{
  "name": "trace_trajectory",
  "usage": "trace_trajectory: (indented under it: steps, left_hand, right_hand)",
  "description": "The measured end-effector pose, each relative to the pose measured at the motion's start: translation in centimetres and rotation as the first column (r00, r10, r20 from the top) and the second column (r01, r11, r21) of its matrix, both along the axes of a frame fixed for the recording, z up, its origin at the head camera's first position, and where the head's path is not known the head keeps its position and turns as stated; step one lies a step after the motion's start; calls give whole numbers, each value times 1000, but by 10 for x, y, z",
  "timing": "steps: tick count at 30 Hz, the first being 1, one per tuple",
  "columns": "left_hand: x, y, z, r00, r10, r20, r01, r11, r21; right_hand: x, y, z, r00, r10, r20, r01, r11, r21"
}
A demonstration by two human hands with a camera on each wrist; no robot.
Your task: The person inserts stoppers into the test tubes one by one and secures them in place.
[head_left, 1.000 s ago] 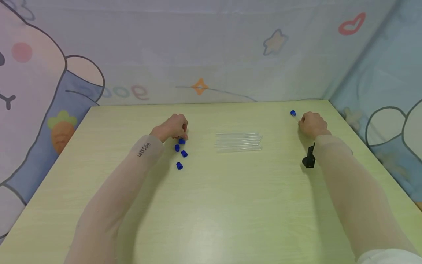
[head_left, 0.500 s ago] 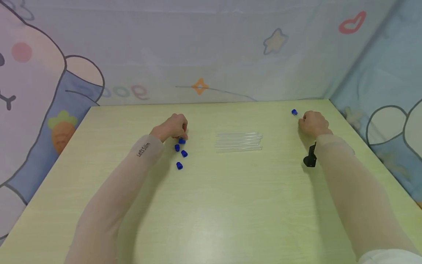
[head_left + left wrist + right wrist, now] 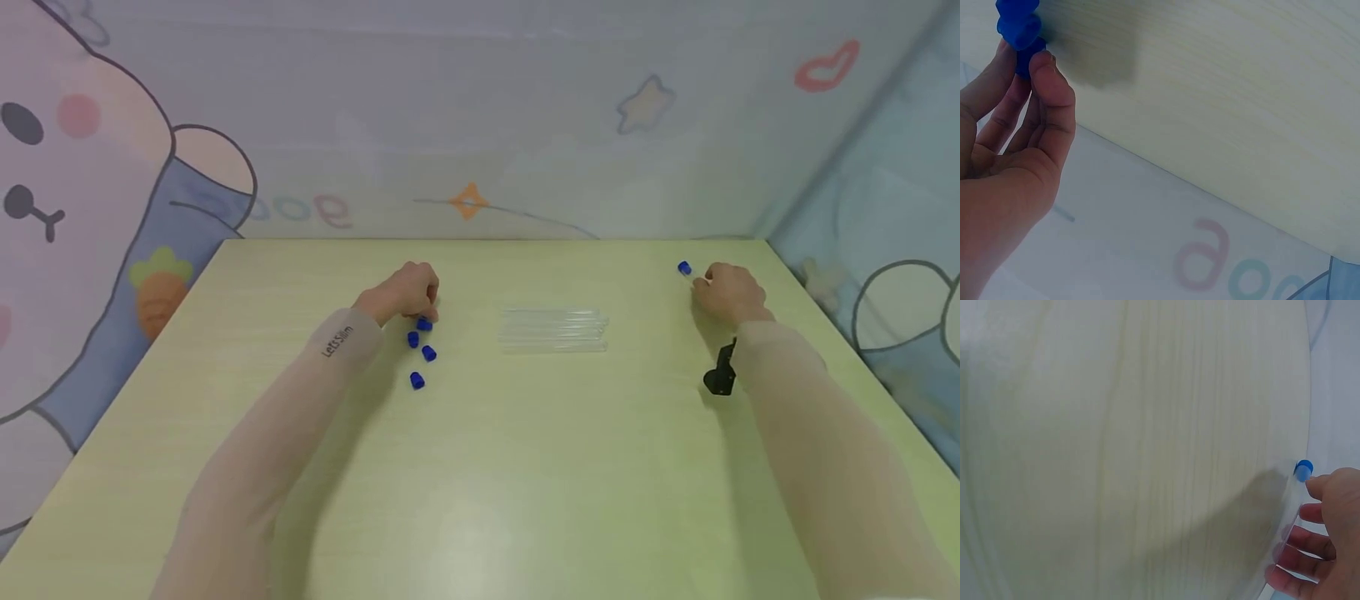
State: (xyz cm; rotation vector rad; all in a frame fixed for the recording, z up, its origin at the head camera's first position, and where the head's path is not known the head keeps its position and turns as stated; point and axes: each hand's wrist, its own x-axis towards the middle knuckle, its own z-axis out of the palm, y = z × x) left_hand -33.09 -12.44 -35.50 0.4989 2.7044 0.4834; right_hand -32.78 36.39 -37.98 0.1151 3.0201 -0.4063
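Observation:
My left hand (image 3: pixel 405 292) is at the far end of a small group of blue caps, low over the table. In the left wrist view its thumb and fingertips pinch one blue cap (image 3: pixel 1027 61), while another cap (image 3: pixel 1019 30) lies just beyond it. Several loose caps (image 3: pixel 429 353) trail toward the near side. At the back right, my right hand (image 3: pixel 729 293) holds a clear test tube (image 3: pixel 690 277), topped with a blue cap (image 3: pixel 1303 470) that sticks out past the fingers. Most of that tube is hidden behind the hand in the head view.
Several clear tubes (image 3: pixel 553 331) lie side by side between the hands, pointing left to right. A black camera mount (image 3: pixel 722 372) juts from the right wrist. A printed cloth (image 3: pixel 525 117) hangs behind the table (image 3: pixel 525 483) and along its sides.
The whole head view has shifted slightly, moving everything a little right and down. Both hands keep their places relative to the caps and tubes.

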Motion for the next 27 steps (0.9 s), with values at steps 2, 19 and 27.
trace_trajectory:
  steps: [2,19,27]
  left_hand:
    - [1,2,0,1000,-1,3,1,1000,4]
    - [3,12,3,1000,1,10,-1,1000,-8]
    - [4,14,-2,1000,5,23,-6,1000,10]
  right_hand:
    - [1,0,1,1000,0,-2,0,1000,1]
    - [-3,-24,15,977,79,-200,-65,995,75]
    - [-9,-41,17,955,140,-263,-126,990,68]
